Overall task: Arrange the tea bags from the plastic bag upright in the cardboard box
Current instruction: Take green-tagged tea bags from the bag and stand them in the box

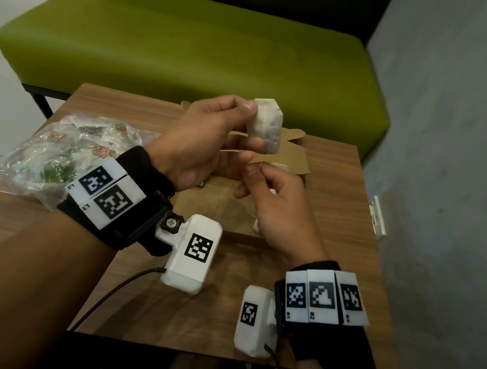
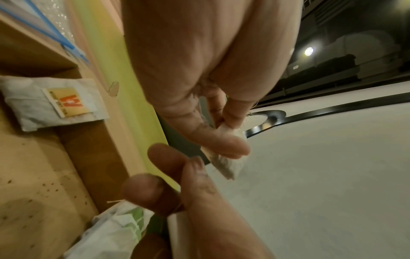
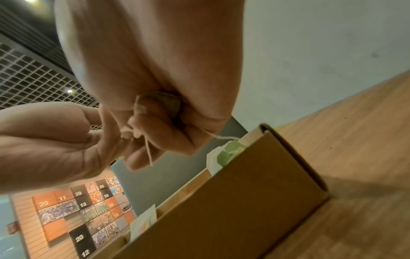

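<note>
My left hand pinches a white tea bag between thumb and fingers, raised above the open cardboard box. Just below it my right hand curls its fingers around the bag's thin string, with a small tag tucked in the palm. In the left wrist view the held tea bag sticks out past my fingertips. Inside the box a tea bag with an orange tag leans on the wall. Another with a green tag stands at the box's edge. The clear plastic bag of tea bags lies left of the box.
The box and bag sit on a small wooden table. A green bench runs behind it and a grey wall stands close on the right. The box's flaps are folded open at the far side.
</note>
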`<state>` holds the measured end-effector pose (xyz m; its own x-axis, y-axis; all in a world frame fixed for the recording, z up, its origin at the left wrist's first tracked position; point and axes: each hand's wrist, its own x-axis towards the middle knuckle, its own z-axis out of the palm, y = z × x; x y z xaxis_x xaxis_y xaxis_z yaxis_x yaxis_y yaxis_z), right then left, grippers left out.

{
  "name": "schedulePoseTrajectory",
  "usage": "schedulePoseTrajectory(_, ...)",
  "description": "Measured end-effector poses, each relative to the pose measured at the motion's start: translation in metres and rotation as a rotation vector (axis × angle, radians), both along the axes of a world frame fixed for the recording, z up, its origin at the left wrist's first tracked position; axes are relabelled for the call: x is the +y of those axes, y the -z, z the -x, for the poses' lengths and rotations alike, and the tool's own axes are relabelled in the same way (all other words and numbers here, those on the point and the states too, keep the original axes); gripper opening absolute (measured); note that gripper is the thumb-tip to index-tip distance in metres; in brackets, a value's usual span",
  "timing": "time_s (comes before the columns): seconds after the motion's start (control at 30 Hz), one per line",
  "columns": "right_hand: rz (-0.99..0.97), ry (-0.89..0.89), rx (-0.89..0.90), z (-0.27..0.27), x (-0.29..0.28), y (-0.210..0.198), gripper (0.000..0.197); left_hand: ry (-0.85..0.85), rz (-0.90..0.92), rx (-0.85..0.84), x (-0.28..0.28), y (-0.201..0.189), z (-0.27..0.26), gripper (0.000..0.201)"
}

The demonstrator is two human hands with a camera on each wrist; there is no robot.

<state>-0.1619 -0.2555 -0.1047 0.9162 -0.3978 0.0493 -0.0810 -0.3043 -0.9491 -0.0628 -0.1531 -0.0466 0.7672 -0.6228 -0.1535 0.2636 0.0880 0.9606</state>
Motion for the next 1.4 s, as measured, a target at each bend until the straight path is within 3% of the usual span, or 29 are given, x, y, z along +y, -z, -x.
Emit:
schedulePoseTrajectory(0.23, 0.001, -0.006, 0.041, -0.001, -0.001, 0.003, 0.032, 0.105, -0.099, 0.011, 0.002, 0.000, -0.002, 0.016)
schedulePoseTrajectory(0.53, -0.017, 0.054, -0.047, -0.002, -0.005, 0.004, 0.035, 0.270, 0.254, 0.170, 0.002, 0.005, 0.002, 0.007)
schedulePoseTrajectory(0.73, -0.016, 0.040, -0.004, -0.003, -0.003, 0.007, 0.033, 0.222, 0.159, -0.027, -0.001, 0.014, 0.001, 0.012)
schedulePoseTrajectory(0.97, 0.012, -0.062, 0.042, 0.001, -0.001, -0.001, 0.019, -0.084, -0.121, -0.367, -0.006, 0.015, 0.002, 0.020)
schedulePoseTrajectory(1.23, 0.073, -0.073, 0.118, 0.001, -0.003, 0.003, 0.014, -0.205, -0.204, -0.443, -0.007, 0.026, -0.007, 0.017)
schedulePoseTrajectory(1.4, 0.109, -0.070, 0.110, 0.000, -0.004, 0.002, 0.020, -0.201, -0.308, -0.619, -0.008, 0.032, -0.007, 0.014)
